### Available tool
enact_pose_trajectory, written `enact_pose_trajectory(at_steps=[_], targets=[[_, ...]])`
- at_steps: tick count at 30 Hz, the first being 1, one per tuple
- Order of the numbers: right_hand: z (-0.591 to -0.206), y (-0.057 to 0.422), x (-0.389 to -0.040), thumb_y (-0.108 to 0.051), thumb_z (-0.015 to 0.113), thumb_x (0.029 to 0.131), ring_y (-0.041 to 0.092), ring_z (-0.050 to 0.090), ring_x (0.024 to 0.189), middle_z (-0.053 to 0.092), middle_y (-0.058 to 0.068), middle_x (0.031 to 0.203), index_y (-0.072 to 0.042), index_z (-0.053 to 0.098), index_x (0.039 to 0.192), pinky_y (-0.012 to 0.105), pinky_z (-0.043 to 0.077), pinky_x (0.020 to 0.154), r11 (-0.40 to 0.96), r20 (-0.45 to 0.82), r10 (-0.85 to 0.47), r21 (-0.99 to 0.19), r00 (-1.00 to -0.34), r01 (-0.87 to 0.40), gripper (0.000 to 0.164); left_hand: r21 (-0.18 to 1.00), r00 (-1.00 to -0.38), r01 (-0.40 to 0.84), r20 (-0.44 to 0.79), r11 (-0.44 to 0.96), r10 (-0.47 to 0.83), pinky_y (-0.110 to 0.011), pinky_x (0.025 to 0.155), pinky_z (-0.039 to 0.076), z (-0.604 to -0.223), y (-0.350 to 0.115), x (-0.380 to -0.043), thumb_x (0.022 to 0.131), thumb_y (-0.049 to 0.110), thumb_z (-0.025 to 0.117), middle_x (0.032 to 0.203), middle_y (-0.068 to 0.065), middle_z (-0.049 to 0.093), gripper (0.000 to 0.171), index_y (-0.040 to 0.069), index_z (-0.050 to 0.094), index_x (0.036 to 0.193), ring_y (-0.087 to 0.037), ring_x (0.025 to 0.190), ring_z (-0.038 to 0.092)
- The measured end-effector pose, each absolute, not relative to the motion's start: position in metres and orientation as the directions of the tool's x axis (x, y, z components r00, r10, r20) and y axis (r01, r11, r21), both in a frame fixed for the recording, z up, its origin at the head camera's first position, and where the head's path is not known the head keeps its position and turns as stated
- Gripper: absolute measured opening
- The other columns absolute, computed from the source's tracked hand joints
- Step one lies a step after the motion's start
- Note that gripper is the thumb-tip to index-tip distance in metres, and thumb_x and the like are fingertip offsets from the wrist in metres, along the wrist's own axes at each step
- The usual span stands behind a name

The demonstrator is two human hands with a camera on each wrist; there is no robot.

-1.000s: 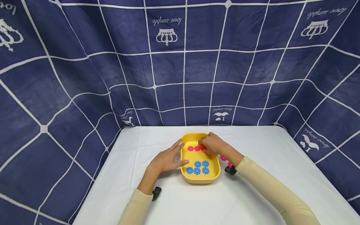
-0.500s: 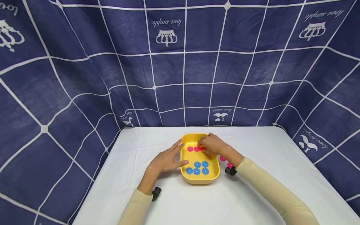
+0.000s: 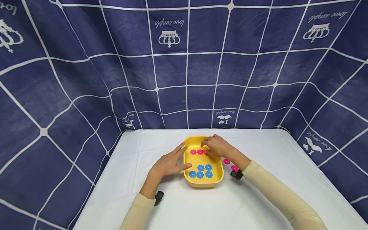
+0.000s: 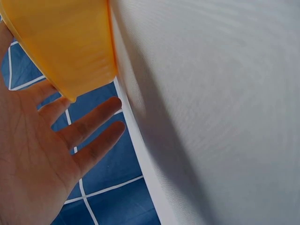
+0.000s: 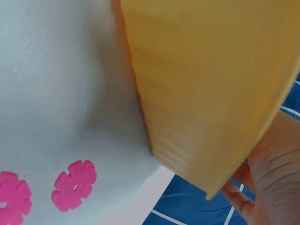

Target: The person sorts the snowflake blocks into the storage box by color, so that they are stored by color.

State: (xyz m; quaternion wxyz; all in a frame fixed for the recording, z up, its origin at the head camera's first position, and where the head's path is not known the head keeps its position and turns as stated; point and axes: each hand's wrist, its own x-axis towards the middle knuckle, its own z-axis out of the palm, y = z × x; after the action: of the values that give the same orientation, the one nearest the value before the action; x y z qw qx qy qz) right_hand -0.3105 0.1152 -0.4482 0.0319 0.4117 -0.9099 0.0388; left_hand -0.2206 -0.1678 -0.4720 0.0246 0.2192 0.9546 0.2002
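Note:
A yellow plastic tray (image 3: pixel 202 184) stands on the table, with blue flower-shaped pieces (image 3: pixel 200 174) near its front. Farther back, pink flower-shaped pieces (image 3: pixel 196 152) lie in a row. My left hand (image 3: pixel 168 163) rests along the tray's left side, thumb over the rim; its straight fingers show in the left wrist view (image 4: pixel 93 140). My right hand (image 3: pixel 218 147) reaches over the right rim, fingers spread above the row's rightmost pink piece (image 3: pixel 206 152), which they partly cover. In the right wrist view, the tray's wall (image 5: pixel 201 84) hides its fingertips.
Pink flower-shaped pieces (image 3: pixel 226 161) lie on the white tablecloth (image 3: pixel 187 210) right of the tray, beside my right wrist. Black wrist cameras (image 3: pixel 236 174) are on both wrists. A blue checked curtain (image 3: pixel 172 70) encloses the table's back and sides.
My right fingers have lifted and spread slightly at the rightmost pink piece, which stays in the row. The left hand and the tray hold their places; the head view has shifted slightly.

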Motion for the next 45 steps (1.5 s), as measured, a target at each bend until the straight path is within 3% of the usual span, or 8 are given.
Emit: enact_pose_trajectory(at_steps=[17, 31, 45], targets=[[-0.425, 0.132, -0.294, -0.019, 0.088, 0.092, 0.026, 0.072, 0.114, 0.075, 0.005, 0.124, -0.014, 0.078, 0.123, 0.048, 0.058, 0.1, 0.614, 0.294, -0.748, -0.032, -0.595, -0.788, 0.033, 0.394, -0.904, 0.401, 0.028, 0.827, 0.426, -0.056, 0.111, 0.053, -0.473, -0.166, -0.219, 0.097, 0.077, 0.057, 0.181, 0.012, 0.013, 0.094, 0.023, 0.035, 0.171, -0.03, 0.148, 0.053], [-0.426, 0.153, -0.286, -0.018, 0.088, 0.091, 0.025, 0.071, 0.114, 0.076, 0.003, 0.124, -0.015, 0.079, 0.123, 0.048, 0.057, 0.103, 0.67, 0.321, -0.684, -0.081, -0.655, -0.738, 0.034, 0.392, -0.901, 0.409, 0.031, 0.824, 0.433, -0.058, 0.111, 0.052, -0.474, -0.163, -0.219, 0.097, 0.078, 0.055, 0.181, 0.009, 0.015, 0.095, 0.021, 0.036, 0.17, -0.032, 0.148, 0.054], [-0.422, 0.202, -0.278, -0.018, 0.086, 0.093, 0.027, 0.073, 0.108, 0.076, 0.002, 0.122, -0.016, 0.078, 0.125, 0.048, 0.062, 0.095, 0.711, 0.386, -0.605, -0.132, -0.697, -0.691, 0.034, 0.395, -0.903, 0.409, 0.044, 0.823, 0.427, -0.057, 0.113, 0.051, -0.472, -0.166, -0.219, 0.097, 0.079, 0.055, 0.181, 0.01, 0.013, 0.095, 0.022, 0.035, 0.171, -0.03, 0.149, 0.052]])
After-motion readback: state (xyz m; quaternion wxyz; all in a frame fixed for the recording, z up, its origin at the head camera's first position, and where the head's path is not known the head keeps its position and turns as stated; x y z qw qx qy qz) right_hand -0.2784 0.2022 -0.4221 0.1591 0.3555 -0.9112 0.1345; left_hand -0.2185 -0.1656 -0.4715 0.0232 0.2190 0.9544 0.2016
